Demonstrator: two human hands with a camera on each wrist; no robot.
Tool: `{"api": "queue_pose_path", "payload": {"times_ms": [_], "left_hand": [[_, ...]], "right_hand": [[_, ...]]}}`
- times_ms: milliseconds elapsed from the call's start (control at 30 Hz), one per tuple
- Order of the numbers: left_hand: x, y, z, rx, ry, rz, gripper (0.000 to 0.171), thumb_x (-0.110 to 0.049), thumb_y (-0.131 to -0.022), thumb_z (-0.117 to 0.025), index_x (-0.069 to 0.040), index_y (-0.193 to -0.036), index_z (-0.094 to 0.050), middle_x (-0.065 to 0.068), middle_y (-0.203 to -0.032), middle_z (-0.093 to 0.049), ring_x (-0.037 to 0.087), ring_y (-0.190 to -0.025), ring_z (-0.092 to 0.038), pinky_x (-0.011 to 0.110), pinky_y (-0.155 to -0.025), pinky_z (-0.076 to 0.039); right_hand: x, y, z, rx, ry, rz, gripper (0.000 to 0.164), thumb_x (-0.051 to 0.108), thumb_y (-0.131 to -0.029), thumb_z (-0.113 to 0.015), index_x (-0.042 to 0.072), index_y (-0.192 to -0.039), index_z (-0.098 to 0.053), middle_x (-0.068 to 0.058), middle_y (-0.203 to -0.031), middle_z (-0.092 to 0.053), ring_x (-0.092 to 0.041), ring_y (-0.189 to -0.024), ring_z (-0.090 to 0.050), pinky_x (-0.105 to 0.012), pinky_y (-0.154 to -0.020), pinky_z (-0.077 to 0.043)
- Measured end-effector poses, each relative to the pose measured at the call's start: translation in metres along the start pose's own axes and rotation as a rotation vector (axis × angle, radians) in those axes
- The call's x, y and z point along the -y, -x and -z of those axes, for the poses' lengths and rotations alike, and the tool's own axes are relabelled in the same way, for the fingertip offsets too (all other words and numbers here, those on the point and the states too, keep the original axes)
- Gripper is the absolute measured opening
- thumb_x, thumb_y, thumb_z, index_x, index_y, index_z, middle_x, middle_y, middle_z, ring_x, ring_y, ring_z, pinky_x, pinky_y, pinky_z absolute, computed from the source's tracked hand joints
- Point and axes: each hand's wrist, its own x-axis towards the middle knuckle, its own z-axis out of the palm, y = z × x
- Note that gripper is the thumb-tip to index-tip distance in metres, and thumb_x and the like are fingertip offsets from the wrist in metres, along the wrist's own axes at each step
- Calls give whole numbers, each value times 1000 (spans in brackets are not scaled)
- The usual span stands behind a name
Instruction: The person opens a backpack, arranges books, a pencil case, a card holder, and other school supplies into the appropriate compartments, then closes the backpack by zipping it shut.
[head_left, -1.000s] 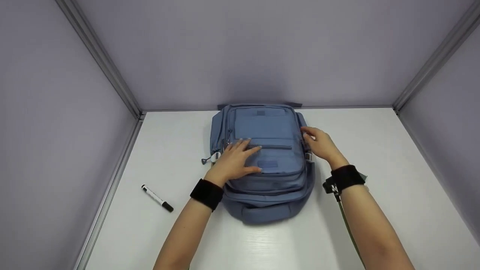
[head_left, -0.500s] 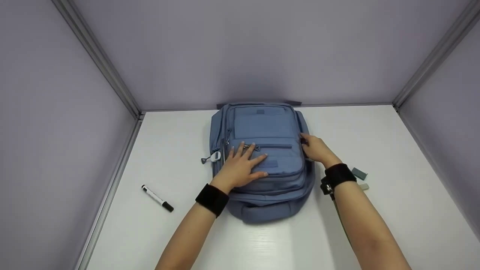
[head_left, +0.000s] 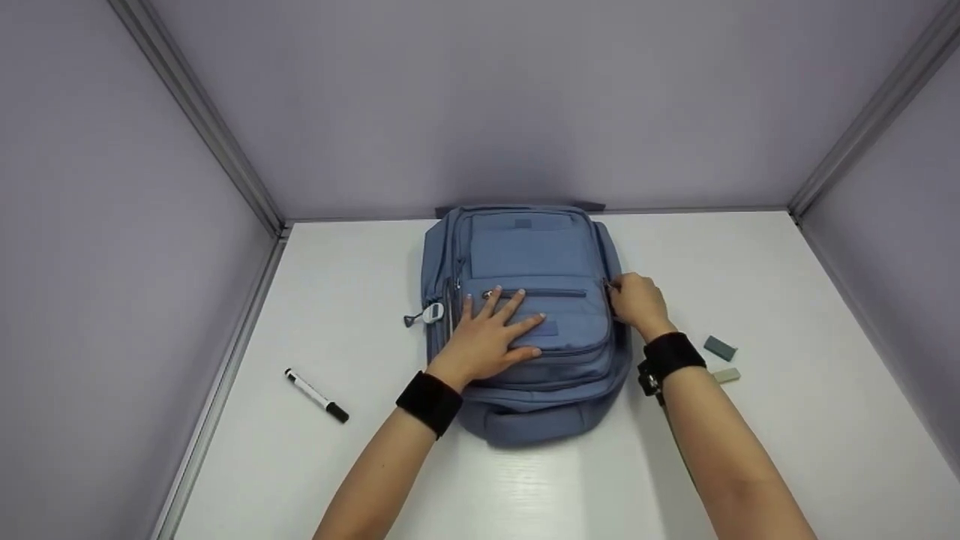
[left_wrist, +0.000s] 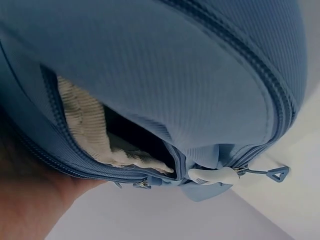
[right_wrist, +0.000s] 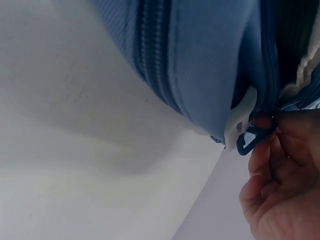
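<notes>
A blue backpack (head_left: 532,247) lies on its back, its top handle toward me. My left hand (head_left: 487,337) rests on the front panel with fingers spread. At the bag's right side, my right hand (head_left: 639,304) pinches a zipper pull (right_wrist: 252,137), whose looped end shows below the fingertips. A white plastic piece (right_wrist: 240,117) sits beside that pull. The compartment is unzipped along the side, and its beige lining (left_wrist: 87,120) shows in the left wrist view. Another white tag (head_left: 433,313) hangs at the bag's left side.
A white marker with a black cap (head_left: 316,395) lies on the white table (head_left: 247,480) at left. Right of the backpack are a dark green block (head_left: 721,348) and a pale green block (head_left: 726,375). Grey panels (head_left: 480,97) enclose the table's back and sides.
My right hand has moved slightly toward me along the bag's side, its fingers now closed round the zipper pull. My left hand has slid a little to the right over the front panel.
</notes>
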Motion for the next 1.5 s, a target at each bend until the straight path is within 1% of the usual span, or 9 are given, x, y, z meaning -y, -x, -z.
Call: {"api": "queue_pose_path", "payload": {"times_ms": [133,233,400,500,667,833,1067,1233,1500], "left_hand": [[-2,-2,-2,-3,0,14,62,-71,-94,-26,-46,-152,-27,-1,-164,-10,34,-148,-3,68,-109,-9],[-4,-4,-3,8,-9,41,61,-70,-95,-25,-47,-152,-26,-1,-164,-8,34,-148,-2,70,-108,-11],[-9,-9,-2,35,-34,84,60,-68,-95,-24,-48,-152,-23,-2,-164,-6,35,-148,-2,71,-106,-16],[-12,-14,-2,51,-35,104,61,-68,-95,-23,-48,-152,-21,-2,-164,-4,35,-148,-1,72,-105,-17],[-16,-24,-2,50,-14,124,61,-68,-95,-24,-47,-152,-22,-2,-164,-4,36,-148,-1,73,-104,-18],[-16,-31,0,59,-8,138,60,-67,-96,-25,-48,-153,-21,-2,-164,-3,37,-148,0,73,-104,-18],[-12,-37,-1,53,-8,148,60,-67,-96,-25,-48,-153,-19,-3,-164,-2,36,-148,1,72,-105,-18],[-6,-40,-1,60,3,151,60,-68,-96,-24,-48,-153,-19,-3,-164,0,36,-148,2,72,-105,-17],[1,-42,1,63,-6,135,59,-66,-97,-24,-48,-153,-19,-3,-164,-1,35,-148,2,71,-105,-19]], "right_hand": [[-1,2,2,-50,-8,-25,27,14,-97,-55,-5,-107,-72,-25,-102,-69,-40,-87,-67,-51,-79,-51],[0,4,5,-61,-19,-56,26,14,-97,-56,-3,-109,-72,-24,-103,-69,-38,-85,-68,-50,-77,-52],[3,4,7,-84,-8,-69,26,12,-95,-57,1,-112,-73,-22,-108,-69,-38,-91,-67,-51,-76,-53],[3,3,8,-84,-16,-62,25,10,-94,-58,-1,-110,-73,-24,-109,-68,-39,-94,-66,-51,-78,-53],[3,0,8,-69,16,-26,22,7,-95,-57,-4,-105,-74,-30,-107,-66,-44,-96,-64,-53,-79,-51],[2,1,8,-77,57,4,22,6,-95,-57,-4,-107,-73,-32,-104,-66,-46,-96,-64,-54,-79,-51],[-5,8,10,-79,73,53,22,4,-93,-60,0,-110,-73,-27,-106,-67,-46,-99,-63,-54,-83,-50],[-9,16,13,-60,105,111,20,3,-89,-64,-1,-105,-75,-25,-101,-69,-45,-95,-65,-53,-80,-51],[-13,29,17,-46,105,175,22,-3,-85,-61,-3,-101,-75,-22,-97,-71,-41,-90,-67,-50,-75,-52]]}}
